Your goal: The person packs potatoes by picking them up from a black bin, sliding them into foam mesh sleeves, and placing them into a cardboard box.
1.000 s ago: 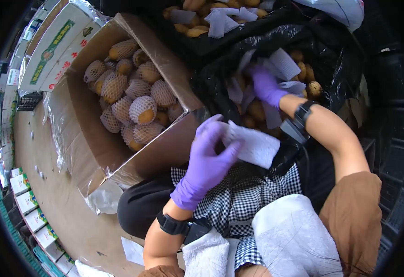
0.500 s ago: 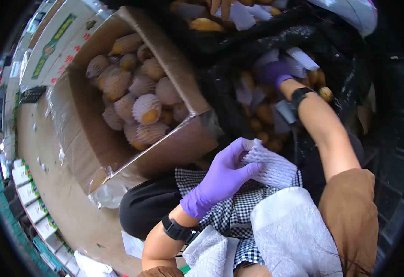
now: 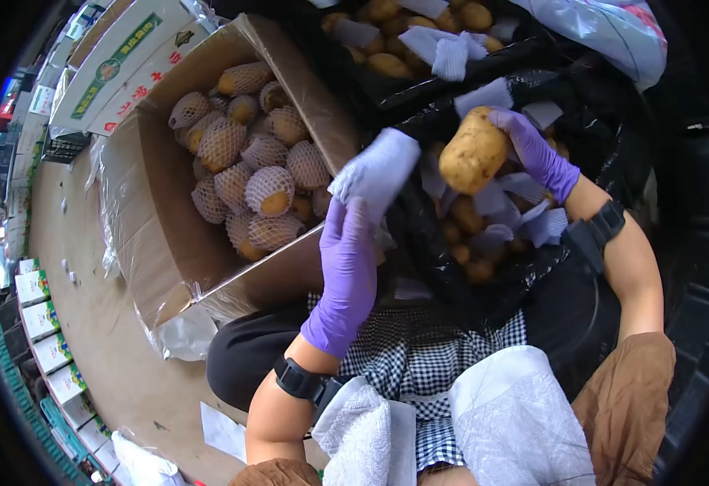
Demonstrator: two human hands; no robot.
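Beside cardboard box (image 3: 208,243), potato (image 3: 473,151) in right hand (image 3: 536,154).

The right hand (image 3: 536,154) has lifted a potato (image 3: 473,151) from the black bag; the left hand (image 3: 348,267) has raised the foam net (image 3: 374,168) beside it.

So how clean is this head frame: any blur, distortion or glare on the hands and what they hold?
Head view: strong fisheye, with a black vignette and bowed edges. The left hand with its foam net sleeve and the right hand with its potato are sharp. Lighting is even; glare only on the black plastic liner.
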